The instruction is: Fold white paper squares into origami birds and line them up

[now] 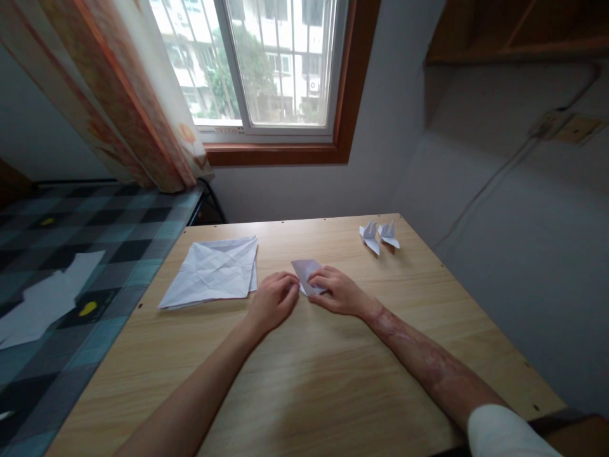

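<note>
A small folded sheet of white paper [304,273] is between my two hands, near the middle of the wooden table. My left hand [277,298] has its fingers curled and pinches the paper's left corner. From the other side my right hand [335,289] grips it, fingers over the top and thumb at the near edge. The fingers hide part of the folds. Left of my hands lies a stack of creased white paper sheets [214,270]. Two folded paper cranes [370,237] stand side by side at the table's far right corner.
The wooden table [295,381] meets a wall and window at the back. On the left is a bed with a checked cover [118,273], bearing loose white sheets [45,301]. A cable [490,184] runs down the right wall from a socket.
</note>
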### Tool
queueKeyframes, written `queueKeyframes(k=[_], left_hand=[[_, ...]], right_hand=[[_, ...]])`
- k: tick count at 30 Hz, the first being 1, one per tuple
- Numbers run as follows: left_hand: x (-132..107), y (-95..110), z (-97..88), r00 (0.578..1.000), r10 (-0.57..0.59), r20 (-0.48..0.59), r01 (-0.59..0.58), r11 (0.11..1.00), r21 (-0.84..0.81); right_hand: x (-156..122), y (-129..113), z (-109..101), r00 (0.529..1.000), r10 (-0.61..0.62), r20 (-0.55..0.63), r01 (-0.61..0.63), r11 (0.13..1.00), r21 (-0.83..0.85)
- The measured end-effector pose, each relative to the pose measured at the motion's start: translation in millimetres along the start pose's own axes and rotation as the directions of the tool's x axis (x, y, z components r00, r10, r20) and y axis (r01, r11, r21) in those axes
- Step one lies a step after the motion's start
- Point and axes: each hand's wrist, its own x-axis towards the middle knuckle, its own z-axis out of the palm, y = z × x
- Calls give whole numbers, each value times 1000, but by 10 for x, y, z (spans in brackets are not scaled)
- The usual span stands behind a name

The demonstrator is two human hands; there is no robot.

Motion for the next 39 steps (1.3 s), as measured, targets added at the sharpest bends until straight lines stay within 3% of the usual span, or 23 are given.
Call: queueKeyframes(k=[6, 13, 20, 23, 30, 39], left_hand=[[38, -4, -22, 992, -122, -26, 119, 988, -96], [26, -92, 51, 985, -171, -28, 164, 971, -175], [-25, -157, 114, 925, -317, -211, 292, 946, -141], [-22, -174, 113, 938, -267, -223, 235, 959, -157], [-15, -152, 96, 979, -144, -147, 135, 988, -74], [7, -115, 64, 999, -21, -36, 18, 998, -64]], right_hand=[[-2, 92, 79, 999, -13, -32, 13, 1000, -19], [-27, 126, 145, 984, 119, -136, -116, 993, 28], [-21, 140, 111, 978, 79, -190, -93, 993, -66], [-23, 157, 102, 972, 77, -221, -98, 991, -86], [-14, 138, 102, 998, 15, -67, -27, 982, -186], [-18, 136, 108, 999, -14, -48, 1, 966, -259]])
